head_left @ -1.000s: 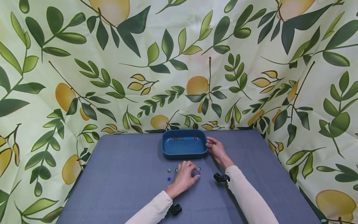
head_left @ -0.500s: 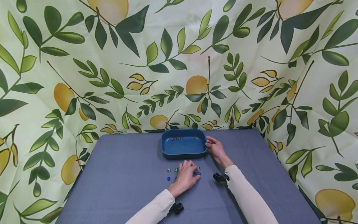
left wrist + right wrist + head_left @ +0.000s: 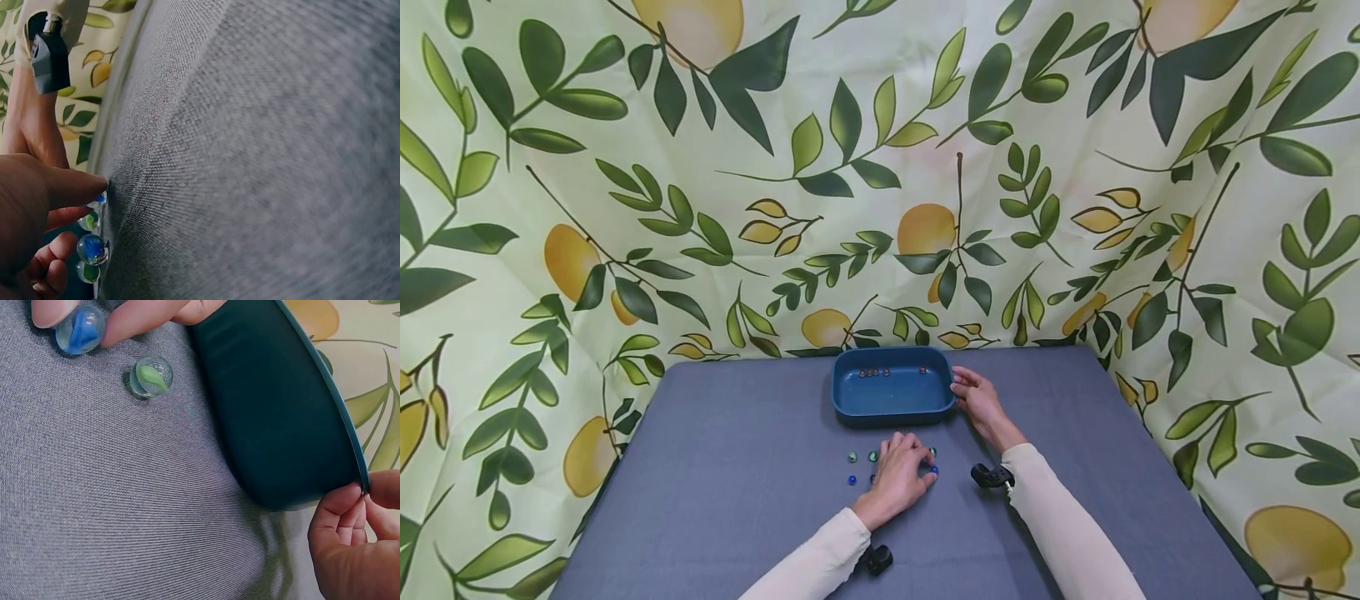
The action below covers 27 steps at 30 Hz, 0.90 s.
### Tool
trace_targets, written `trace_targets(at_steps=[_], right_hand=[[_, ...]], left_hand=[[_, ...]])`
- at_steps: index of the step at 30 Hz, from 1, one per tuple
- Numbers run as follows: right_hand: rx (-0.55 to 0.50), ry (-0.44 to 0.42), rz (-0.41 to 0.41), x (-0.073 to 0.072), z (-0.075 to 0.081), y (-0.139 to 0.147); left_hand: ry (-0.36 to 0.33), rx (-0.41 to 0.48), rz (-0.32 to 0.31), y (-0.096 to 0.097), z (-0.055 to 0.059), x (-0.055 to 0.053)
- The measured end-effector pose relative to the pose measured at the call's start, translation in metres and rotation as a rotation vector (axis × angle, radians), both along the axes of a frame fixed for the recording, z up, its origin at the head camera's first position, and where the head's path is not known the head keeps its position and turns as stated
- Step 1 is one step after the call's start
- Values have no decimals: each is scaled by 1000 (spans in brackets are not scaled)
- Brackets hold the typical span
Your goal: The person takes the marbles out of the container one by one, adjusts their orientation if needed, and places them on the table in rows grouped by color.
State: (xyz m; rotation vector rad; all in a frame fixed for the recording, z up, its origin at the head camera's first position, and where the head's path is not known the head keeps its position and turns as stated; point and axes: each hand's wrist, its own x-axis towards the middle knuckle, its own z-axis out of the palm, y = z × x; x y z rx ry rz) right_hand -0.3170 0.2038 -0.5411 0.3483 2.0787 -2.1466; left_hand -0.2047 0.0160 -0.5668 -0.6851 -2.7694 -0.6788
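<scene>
My left hand (image 3: 897, 475) is low over the cloth in the head view. Its thumb and a finger pinch a blue marble (image 3: 80, 330), seen between the fingertips in the right wrist view. Close by on the cloth rests a green marble (image 3: 151, 376). Another blue marble (image 3: 92, 249) and a green marble (image 3: 88, 271) show below the left thumb in the left wrist view. My right hand (image 3: 985, 406) pinches the right rim of a blue tray (image 3: 895, 416), thumb on one side of the wall and fingers on the other.
Inside the tray lie several brown marbles (image 3: 886, 372) along its far side. Left of my left hand sit a green marble (image 3: 852, 457) and a blue marble (image 3: 852, 480). A grey cloth (image 3: 737, 467) covers the table, and a leaf-print curtain (image 3: 820, 250) hangs behind it.
My left hand has shifted very slightly right over the marbles, its fingers near the rightmost blue one. The right hand and the tray have kept their places.
</scene>
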Motion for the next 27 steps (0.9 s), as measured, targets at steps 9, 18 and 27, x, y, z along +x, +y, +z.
trace_targets(at_steps=[9,18,27], right_hand=[[0,12,5,-2,-2,-1],[23,-1,14,-1,-2,0],[19,0,8,-1,-5,1]], left_hand=[[-21,143,17,-14,10,4],[-9,321,79,-47,31,2],[48,472,158,-83,45,-14]])
